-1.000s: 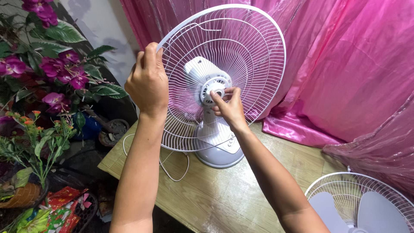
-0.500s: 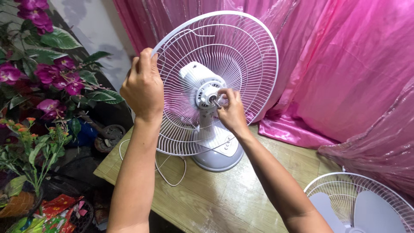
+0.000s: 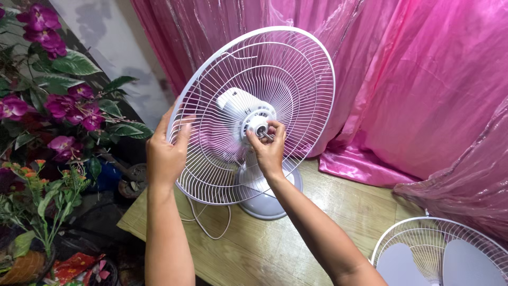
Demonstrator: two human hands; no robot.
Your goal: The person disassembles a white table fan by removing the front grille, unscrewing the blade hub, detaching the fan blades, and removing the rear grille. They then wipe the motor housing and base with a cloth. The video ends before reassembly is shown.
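On the near right corner of the wooden table (image 3: 296, 249) lies a second fan guard with pale blades (image 3: 439, 254), well apart from both hands. Farther in, the left hand (image 3: 165, 151) is closed over the left rim of the white rear guard (image 3: 296, 69), thumb in front and fingers behind the wires. The right hand (image 3: 270, 145) pinches the small nut (image 3: 258, 127) around the motor shaft at the guard's centre. The guard looks light and springy, its thin wires likely to bend, so the stiffer outer rim seems the best hold. The fan base (image 3: 264, 204) stands mid-table; pink curtains (image 3: 423, 79) hang beyond.
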